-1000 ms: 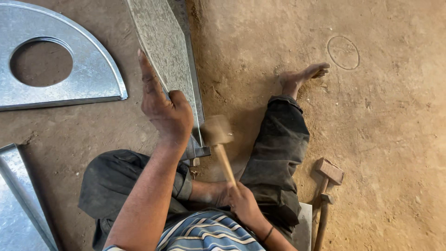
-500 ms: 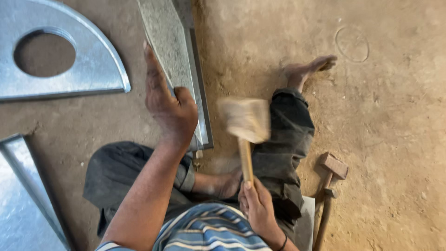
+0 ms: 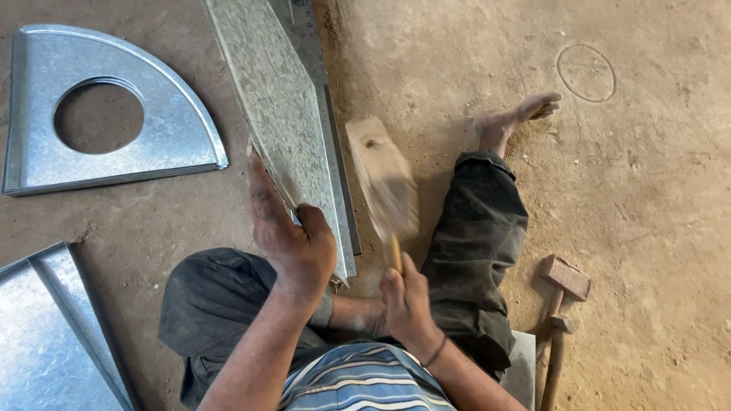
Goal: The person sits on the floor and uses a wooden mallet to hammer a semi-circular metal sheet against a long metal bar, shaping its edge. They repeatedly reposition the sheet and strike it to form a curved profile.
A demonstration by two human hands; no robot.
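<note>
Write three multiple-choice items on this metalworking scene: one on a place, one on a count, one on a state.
1. Where does the spare mallet lie?
A. On the dirt floor beside the person's leg
B. On the quarter-round sheet
C. In the left hand

2. How many wooden mallets show?
A. One
B. Two
C. Four

3. How is the metal sheet held?
A. Flat on the floor
B. Gripped on edge by the left hand
C. Rolled up

Answers: 1 A, it rests on bare floor; 2 B, one lies there, another mallet is in the right hand; 3 B, fingers wrap the sheet's edge.
</note>
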